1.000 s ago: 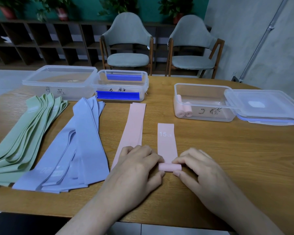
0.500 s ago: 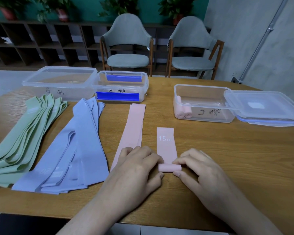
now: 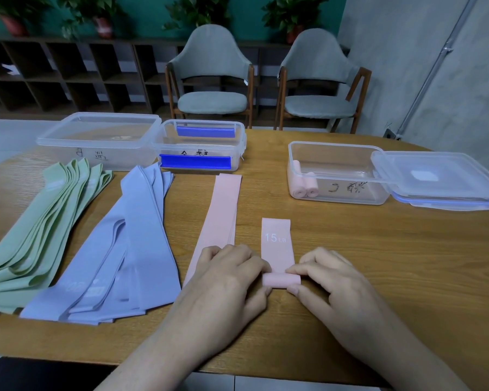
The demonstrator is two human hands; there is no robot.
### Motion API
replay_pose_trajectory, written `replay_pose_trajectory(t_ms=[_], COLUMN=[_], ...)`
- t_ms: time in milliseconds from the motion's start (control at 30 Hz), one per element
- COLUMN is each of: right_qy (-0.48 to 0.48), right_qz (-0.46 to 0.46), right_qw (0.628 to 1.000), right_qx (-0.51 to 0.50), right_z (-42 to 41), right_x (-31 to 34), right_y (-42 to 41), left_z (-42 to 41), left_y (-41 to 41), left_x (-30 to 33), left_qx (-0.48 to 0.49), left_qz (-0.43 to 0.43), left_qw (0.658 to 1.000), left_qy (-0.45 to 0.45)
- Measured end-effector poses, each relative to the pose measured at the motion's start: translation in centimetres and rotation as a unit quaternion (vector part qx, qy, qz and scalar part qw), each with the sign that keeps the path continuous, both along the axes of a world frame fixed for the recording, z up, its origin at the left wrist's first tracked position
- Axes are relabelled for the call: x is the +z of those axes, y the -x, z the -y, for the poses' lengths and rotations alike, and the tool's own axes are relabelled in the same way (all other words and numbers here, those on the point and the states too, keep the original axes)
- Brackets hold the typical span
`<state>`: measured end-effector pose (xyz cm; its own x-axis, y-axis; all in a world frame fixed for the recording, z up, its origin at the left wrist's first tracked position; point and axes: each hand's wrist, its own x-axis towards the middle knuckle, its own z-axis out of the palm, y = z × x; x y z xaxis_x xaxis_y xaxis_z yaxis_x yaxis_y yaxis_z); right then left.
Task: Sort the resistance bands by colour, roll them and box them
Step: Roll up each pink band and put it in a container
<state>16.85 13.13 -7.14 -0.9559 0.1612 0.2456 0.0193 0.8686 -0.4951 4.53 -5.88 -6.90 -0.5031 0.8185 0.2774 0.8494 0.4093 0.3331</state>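
"15 LB" is printed in white on the flat part of the pink band (image 3: 276, 244). Handwritten marks are seen on the fronts of the three clear boxes: a "B" can be made out on the left box (image 3: 96, 142), while the rest cannot be read

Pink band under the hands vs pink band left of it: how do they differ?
The band under the hands is partly rolled at its near end, its flat part short; the left band lies flat and full length. Both hands pinch the first; the left hand only overlaps the second's near end. "15 LB" shows only on the first. Both are pink.
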Motion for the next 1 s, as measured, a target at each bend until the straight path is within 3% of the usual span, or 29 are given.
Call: replay_pose_trajectory(t_ms=[1000], right_qy=[-0.019], right_qz=[0.006], right_qw=[1.000], right_qx=[0.003], right_z=[0.06], right_x=[-0.12], right_y=[0.09], left_z=[-0.06], left_y=[-0.03], left_x=[0.01], left_qx=[0.005], left_qz=[-0.003], left_qw=[1.000], left_qy=[0.003])
